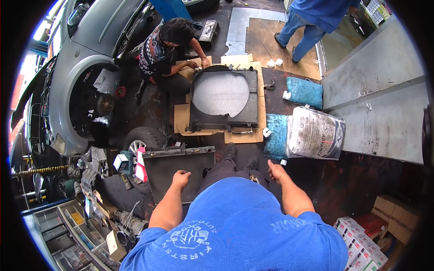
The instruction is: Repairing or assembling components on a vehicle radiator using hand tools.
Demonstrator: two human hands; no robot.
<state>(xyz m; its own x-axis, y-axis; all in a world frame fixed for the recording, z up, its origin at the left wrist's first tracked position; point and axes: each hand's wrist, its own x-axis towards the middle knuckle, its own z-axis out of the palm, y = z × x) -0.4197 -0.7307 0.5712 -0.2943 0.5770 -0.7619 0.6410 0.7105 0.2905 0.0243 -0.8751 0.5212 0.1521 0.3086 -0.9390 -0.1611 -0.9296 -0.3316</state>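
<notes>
My left hand [181, 179] hangs with its fingers curled in, above the dark radiator core [181, 169] at my left; I see nothing in it. To the right, my right hand [276, 172] is loosely open and empty, close to a blue plastic-wrapped bundle [276, 135]. Ahead of my feet a radiator [221, 92] with a round black fan shroud lies on flattened cardboard [182, 119]. A crouching co-worker [165, 49] has both hands at its far left corner; what they handle there is too small to tell.
A silver car [90, 36] with an exposed wheel well fills the left, beside a loose wheel [144, 137]. A filled white sack [316, 133] and another blue bundle [305, 91] lie right. Another person [312, 22] stands far right. Boxes [359, 244] are stacked at lower right.
</notes>
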